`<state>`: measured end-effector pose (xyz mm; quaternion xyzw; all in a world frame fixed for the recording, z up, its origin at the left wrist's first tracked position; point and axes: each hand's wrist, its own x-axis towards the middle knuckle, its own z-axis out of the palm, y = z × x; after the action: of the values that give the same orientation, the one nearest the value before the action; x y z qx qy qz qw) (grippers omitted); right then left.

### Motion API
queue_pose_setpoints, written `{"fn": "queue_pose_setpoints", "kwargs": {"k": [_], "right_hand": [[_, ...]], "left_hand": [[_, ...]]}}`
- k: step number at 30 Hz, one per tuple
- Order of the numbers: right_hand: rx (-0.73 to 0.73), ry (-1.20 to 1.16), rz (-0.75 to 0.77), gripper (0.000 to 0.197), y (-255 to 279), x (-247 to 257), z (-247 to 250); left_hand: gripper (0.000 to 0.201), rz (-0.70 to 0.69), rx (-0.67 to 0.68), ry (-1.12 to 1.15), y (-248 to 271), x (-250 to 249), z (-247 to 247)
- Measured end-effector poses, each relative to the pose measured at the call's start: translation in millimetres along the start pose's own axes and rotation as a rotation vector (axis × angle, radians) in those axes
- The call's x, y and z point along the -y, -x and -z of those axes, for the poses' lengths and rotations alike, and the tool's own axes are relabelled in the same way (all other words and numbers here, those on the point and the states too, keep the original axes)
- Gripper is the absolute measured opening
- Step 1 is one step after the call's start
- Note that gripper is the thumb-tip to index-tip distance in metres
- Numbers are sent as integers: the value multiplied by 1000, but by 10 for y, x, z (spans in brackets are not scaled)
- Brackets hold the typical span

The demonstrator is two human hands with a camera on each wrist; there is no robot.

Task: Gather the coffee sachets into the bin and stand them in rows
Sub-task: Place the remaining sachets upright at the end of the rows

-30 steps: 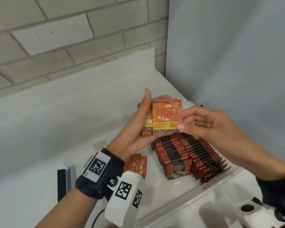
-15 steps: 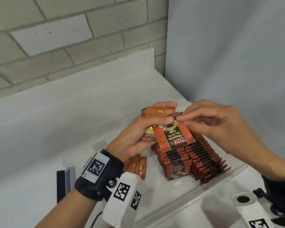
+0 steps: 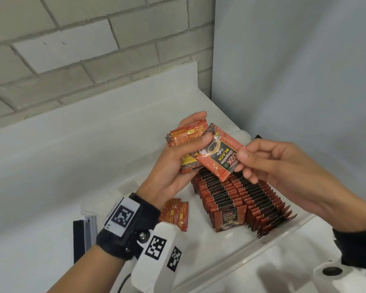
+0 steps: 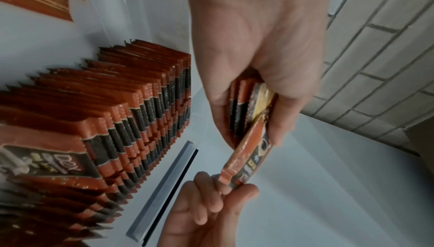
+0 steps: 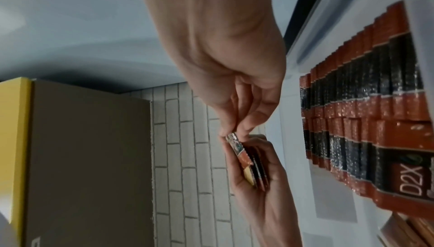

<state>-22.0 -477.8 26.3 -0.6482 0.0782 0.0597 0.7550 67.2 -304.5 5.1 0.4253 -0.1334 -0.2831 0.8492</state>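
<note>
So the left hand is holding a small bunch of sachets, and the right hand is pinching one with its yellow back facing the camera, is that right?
Not quite. The sachet that the right hand pinches shows its printed front, with the black label and coffee cup, not its yellow back; the head view shows it. The left hand does hold a small bunch of sachets.

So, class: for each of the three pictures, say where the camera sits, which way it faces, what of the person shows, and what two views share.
Head: worn on the head, facing forward and down; left hand, right hand, both forearms.
Left wrist: looks along the left hand at its bundle of sachets; the right hand's fingers show.
Right wrist: looks along the right hand; the left hand shows beyond.
Shared: both wrist views show the pinched sachet and the rows in the bin.
</note>
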Motion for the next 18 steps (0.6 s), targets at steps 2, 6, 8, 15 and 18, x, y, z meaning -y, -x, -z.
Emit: {"fn": "queue_pose_setpoints", "kwargs": {"k": [2,6,8,15,18], "right_hand": [[16,-40,-4,11,-2,-8,18],[39,-98,-14,12,-17,-13,29],[59,-74,-22,14,-18,-12,30],[50,95,-51,28,3,-41,-26],[-43,16,-40,17,-8,-40,-16]], "left_hand": [[36,-8,6,19,4,9,7],[35,-15,28,47,9,14,11],[36,-23,11,46,7,24,14],[39,-28,-21,59,-2,42,-26],[37,-16,-32,55,-13,31,-10]]}}
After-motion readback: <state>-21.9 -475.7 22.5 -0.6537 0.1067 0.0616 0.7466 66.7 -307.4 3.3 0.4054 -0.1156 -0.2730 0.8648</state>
